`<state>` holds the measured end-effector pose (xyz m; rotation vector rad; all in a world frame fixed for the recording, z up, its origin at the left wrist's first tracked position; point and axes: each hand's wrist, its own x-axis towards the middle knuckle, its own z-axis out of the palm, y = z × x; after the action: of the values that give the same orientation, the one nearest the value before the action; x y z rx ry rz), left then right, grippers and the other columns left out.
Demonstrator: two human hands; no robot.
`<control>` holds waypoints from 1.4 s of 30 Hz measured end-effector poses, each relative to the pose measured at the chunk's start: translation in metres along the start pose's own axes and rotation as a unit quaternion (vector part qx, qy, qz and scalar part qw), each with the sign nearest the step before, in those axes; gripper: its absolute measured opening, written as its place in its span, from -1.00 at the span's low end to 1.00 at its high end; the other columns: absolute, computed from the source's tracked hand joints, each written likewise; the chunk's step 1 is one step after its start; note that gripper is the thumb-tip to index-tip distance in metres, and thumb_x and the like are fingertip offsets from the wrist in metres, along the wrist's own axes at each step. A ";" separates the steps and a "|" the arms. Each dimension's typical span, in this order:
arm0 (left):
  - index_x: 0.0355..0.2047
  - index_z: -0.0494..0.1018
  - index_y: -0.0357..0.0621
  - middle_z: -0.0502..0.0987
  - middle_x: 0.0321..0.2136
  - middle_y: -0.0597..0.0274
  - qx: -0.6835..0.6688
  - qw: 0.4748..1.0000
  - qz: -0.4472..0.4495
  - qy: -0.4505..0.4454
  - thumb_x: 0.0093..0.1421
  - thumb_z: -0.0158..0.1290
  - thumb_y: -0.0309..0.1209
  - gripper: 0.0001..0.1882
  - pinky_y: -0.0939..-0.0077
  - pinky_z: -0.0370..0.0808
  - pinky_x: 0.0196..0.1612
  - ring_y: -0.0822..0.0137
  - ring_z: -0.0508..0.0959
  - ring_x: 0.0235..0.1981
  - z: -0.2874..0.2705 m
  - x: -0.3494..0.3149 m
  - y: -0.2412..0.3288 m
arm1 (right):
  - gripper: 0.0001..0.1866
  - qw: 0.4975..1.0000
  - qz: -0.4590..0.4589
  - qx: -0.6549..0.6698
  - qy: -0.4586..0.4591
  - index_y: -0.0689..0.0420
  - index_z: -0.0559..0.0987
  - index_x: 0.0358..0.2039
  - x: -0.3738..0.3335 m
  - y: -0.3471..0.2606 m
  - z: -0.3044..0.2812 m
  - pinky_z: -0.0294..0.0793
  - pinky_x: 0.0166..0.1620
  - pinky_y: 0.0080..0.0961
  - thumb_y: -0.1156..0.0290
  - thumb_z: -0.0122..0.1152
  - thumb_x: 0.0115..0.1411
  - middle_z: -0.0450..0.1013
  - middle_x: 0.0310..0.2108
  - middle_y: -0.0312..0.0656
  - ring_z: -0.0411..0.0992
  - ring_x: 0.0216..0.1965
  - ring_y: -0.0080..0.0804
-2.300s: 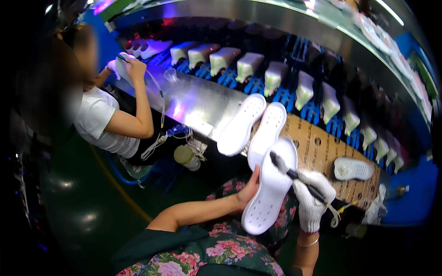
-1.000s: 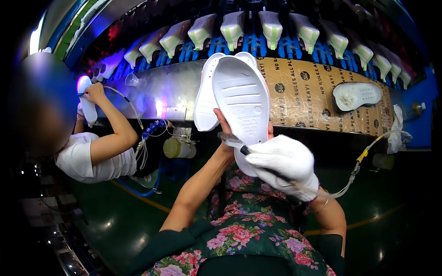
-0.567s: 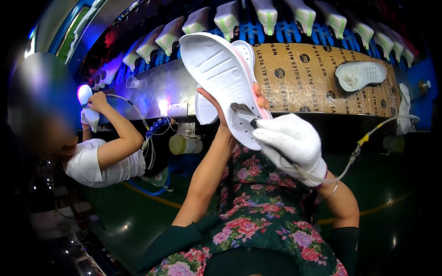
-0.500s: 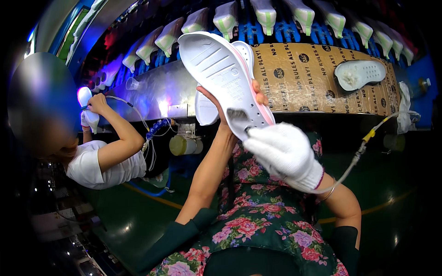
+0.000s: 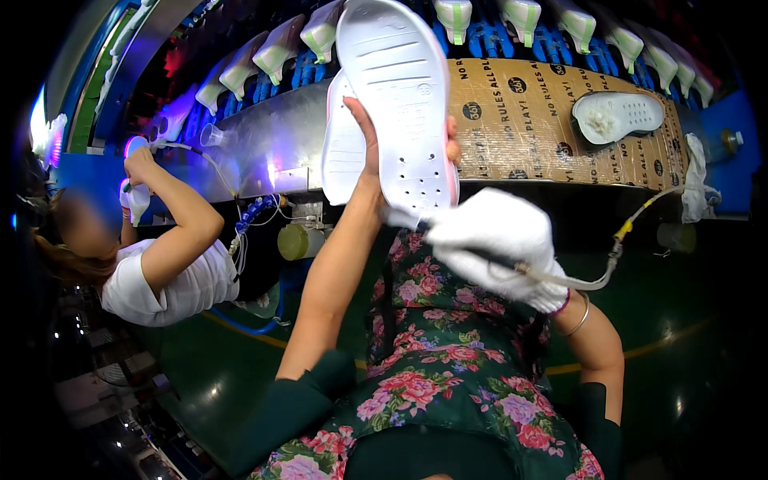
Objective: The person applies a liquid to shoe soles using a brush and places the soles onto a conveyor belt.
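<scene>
My left hand grips a white shoe sole with grooves and small holes, thumb on one side and fingers round the other edge. A second white sole shows behind it on the left, partly hidden; whether the same hand holds it I cannot tell. In a white knit glove, my right hand is closed round a hose-fed brush, its blurred tip at the sole's lower end. A pale hose runs from this hand toward the bench's right end.
Printed cardboard covers part of the metal bench; a sole-shaped tray with white clumps lies on it. Shoes on blue holders line the far side. A co-worker works at left. A yellowish container hangs below the bench edge.
The sole has moved up and turned more upright, and more of the second sole shows at left. My right hand has shifted slightly, taking the brush tip down to the sole's lower end.
</scene>
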<state>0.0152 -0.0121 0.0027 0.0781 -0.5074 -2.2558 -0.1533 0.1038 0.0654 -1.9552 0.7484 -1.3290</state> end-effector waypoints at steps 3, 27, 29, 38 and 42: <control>0.13 0.25 -0.20 0.48 -0.31 -0.16 0.019 0.998 -0.054 -0.008 -0.21 -0.31 0.68 0.24 0.14 0.59 -0.47 -0.01 0.58 -0.44 0.005 0.005 0.002 | -0.72 0.983 -0.053 -0.177 0.020 0.12 0.63 -0.31 -0.001 0.007 -0.002 0.50 -0.33 -0.42 0.61 0.37 -0.11 0.57 -0.33 -0.18 0.54 -0.38 -0.22; 0.17 0.31 -0.23 0.49 -0.06 -0.15 0.500 0.818 -0.284 -0.017 0.02 -0.27 0.51 0.07 0.35 0.55 -0.10 0.03 0.53 -0.06 0.002 0.044 0.018 | -0.70 0.987 -0.055 -0.128 -0.085 0.11 0.60 -0.31 0.009 0.008 -0.023 0.53 -0.22 -0.35 0.61 0.32 -0.13 0.55 -0.33 -0.16 0.53 -0.28 -0.17; 0.17 0.32 -0.23 0.48 -0.01 -0.14 0.546 0.791 -0.277 -0.004 0.04 -0.30 0.52 0.07 0.40 0.53 -0.03 0.06 0.52 0.01 -0.005 0.055 0.016 | -0.73 0.973 -0.064 -0.195 -0.110 0.11 0.61 -0.34 0.003 0.012 -0.023 0.52 -0.29 -0.34 0.60 0.36 -0.14 0.55 -0.38 -0.16 0.51 -0.40 -0.13; 0.10 0.30 -0.32 0.53 -0.11 -0.05 0.056 0.992 0.046 0.108 0.39 -0.45 0.10 -0.30 0.16 0.51 0.00 0.11 0.57 -0.12 -0.023 0.063 -0.025 | -0.73 0.840 0.316 0.257 0.360 0.33 0.53 -0.16 -0.022 0.023 -0.050 0.52 -0.30 -0.61 0.63 0.18 0.08 0.53 -0.20 -0.02 0.53 -0.24 -0.34; 0.20 0.23 -0.21 0.36 0.15 0.06 -0.091 0.983 0.155 0.035 0.39 -0.30 -0.21 -0.53 0.17 0.20 0.31 0.16 0.34 0.19 -0.030 0.025 -0.033 | -0.74 0.818 0.339 0.312 0.345 0.31 0.52 -0.12 -0.028 0.046 -0.041 0.49 -0.32 -0.68 0.58 0.14 0.14 0.51 -0.20 -0.09 0.51 -0.24 -0.43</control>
<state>-0.0179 -0.0207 -0.0348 -0.0152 -0.2536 -1.9761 -0.2057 0.0881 0.0257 -0.5555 1.0322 -1.5253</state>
